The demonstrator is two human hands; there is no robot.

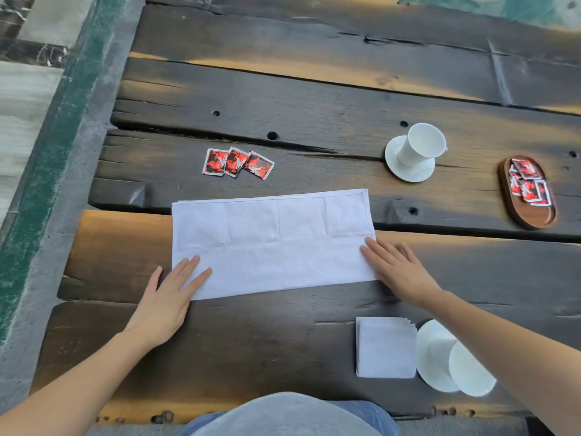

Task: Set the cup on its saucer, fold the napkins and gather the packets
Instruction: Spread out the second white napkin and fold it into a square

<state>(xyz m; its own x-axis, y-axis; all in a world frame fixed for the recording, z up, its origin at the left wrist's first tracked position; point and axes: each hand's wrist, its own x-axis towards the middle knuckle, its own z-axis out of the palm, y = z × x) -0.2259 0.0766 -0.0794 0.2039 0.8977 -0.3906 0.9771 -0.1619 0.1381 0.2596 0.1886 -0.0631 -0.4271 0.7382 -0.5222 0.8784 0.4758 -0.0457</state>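
A white napkin [273, 240] lies folded in half lengthwise across the middle of the wooden table. My left hand [169, 297] rests flat with straight fingers on its near left corner. My right hand [397, 272] lies flat on its near right corner. A small folded napkin [385, 347] sits near the front right, beside a white cup [468, 369] on its saucer [432, 350], partly behind my right forearm. Another white cup [421, 146] stands on a saucer [408, 171] further back. Three red packets [237, 163] lie loose at the left.
A brown oval wooden tray [534, 215] at the right holds several red packets [528, 184]. The dark plank table [283, 89] has cracks and holes. Its left edge drops to a grey and green floor [47, 152]. My lap shows at the bottom.
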